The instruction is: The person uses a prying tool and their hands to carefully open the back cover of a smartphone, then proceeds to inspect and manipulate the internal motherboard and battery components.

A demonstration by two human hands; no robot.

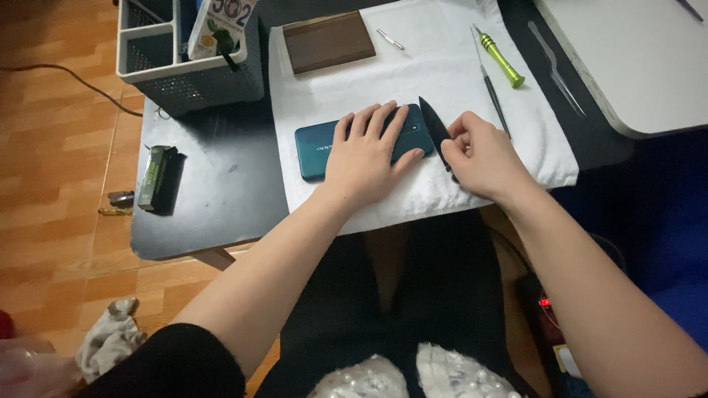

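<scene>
While the dark table [214,191] carries a white towel [442,66], a teal phone [317,147] lies face down on that towel's near half. The left hand [365,155] presses flat on the phone, fingers spread; the right hand [479,155] pinches a thin black pry blade [435,125] at the phone's right edge. The phone looks stiff, slick and fragile, so best held by its edges

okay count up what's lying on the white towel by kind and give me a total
Phones: 1, teal phone, under the left hand
Black picks: 1, in the right hand
Brown pads: 1
Screwdrivers: 1, green
Thin dark probes: 1
Small metal pins: 1
Total: 6
</scene>
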